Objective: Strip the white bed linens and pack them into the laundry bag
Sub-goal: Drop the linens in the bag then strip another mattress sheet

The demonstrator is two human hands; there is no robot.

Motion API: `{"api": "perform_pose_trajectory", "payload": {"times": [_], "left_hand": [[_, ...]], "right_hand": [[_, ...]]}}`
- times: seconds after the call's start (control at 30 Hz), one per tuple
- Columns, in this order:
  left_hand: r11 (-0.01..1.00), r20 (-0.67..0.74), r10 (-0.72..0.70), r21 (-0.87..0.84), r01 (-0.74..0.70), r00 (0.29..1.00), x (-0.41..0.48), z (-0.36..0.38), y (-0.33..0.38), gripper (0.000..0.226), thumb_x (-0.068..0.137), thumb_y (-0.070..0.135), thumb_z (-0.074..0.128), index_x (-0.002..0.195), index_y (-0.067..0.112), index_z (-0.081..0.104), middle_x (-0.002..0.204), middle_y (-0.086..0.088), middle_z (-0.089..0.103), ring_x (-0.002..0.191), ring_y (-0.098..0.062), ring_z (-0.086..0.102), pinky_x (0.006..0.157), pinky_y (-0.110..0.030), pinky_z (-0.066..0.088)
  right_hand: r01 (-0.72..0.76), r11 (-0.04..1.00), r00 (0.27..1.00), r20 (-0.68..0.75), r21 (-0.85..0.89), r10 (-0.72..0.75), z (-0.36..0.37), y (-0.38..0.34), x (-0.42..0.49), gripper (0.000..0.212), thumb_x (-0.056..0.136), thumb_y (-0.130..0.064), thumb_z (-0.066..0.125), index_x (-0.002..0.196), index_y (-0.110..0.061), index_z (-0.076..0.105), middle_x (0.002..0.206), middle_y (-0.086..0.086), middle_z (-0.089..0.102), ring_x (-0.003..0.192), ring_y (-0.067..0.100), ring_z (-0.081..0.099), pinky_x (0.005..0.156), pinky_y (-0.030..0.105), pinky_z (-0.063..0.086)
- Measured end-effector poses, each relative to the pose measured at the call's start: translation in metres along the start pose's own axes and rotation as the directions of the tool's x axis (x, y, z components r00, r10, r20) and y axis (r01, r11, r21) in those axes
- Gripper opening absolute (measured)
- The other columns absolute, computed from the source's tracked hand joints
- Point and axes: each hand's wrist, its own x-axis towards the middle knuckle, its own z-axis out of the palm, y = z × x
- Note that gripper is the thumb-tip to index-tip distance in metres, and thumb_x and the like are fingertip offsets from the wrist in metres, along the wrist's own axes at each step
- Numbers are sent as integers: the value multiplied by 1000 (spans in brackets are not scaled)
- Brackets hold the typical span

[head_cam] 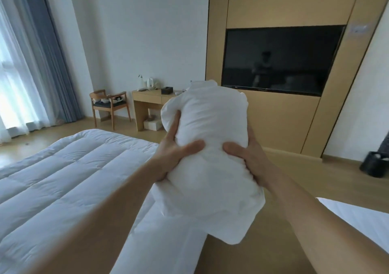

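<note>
1. Counted: one white pillow (210,130), two hands, one quilted white duvet (63,174) on the bed at the left, and one corner of a second white bed (357,217) at the lower right.
2. Further back stand one television (280,61), one desk (151,99), one chair (107,105) and one black bin (374,164).
3. The pillow is held up in the air in front of the person, above the bed's edge.
4. The left hand (172,149) grips its left flank and the right hand (250,158) its right flank, thumbs pressed into the top so the middle is squeezed to a waist.
5. The right hand's fingers are hidden behind the pillow.
6. Its long axis runs away from the person: the far end rises toward the television, the near end sags below the hands.
</note>
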Motion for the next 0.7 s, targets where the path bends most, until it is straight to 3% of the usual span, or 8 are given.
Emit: {"api": "perform_pose_trajectory", "payload": {"times": [0.13,0.37,0.47,0.53,0.6,0.7], "left_hand": [[995,85,41,-96,-33,995,79,36,-17,123,42,73,88,144,67,18,143,26,44,128,-10,52,106,-45,47],[985,237,101,-162,-63,966,229,103,-35,118,47,69,89,143,68,19,144,23,45,127,-12,54,105,-46,48],[983,306,98,-176,-46,947,280,143,-42,120,46,71,88,143,69,18,136,32,44,121,-5,54,103,-42,49],[981,349,98,-191,-32,932,314,177,-48,122,45,71,88,143,68,17,140,27,44,123,-7,53,105,-44,48],[980,374,98,-195,-25,922,338,204,-50,122,44,72,87,144,68,16,146,21,42,126,-12,53,106,-46,47],[981,407,130,-187,-57,904,390,259,-51,123,43,75,85,144,68,15,147,18,41,126,-13,51,107,-47,47]], "right_hand": [[19,996,996,-84,-87,-26,-51,14,50,102,58,-58,91,141,-64,33,129,-31,58,107,-4,64,72,12,55],[-55,990,971,-239,-129,23,-143,43,136,102,51,-62,93,136,-63,37,122,-30,62,104,0,67,70,18,58],[-73,990,946,-321,-122,30,-188,59,159,108,47,-61,93,140,-57,38,127,-23,63,108,6,68,77,27,60],[-100,986,933,-357,-130,47,-225,69,173,115,46,-62,93,144,-54,35,133,-20,60,114,9,65,86,33,59],[-120,984,922,-381,-135,60,-252,75,183,119,46,-60,93,148,-52,32,137,-18,58,117,9,64,86,31,58],[-124,984,908,-414,-124,62,-315,95,209,115,50,-55,91,147,-54,31,129,-25,61,108,1,66,76,22,59]]}}
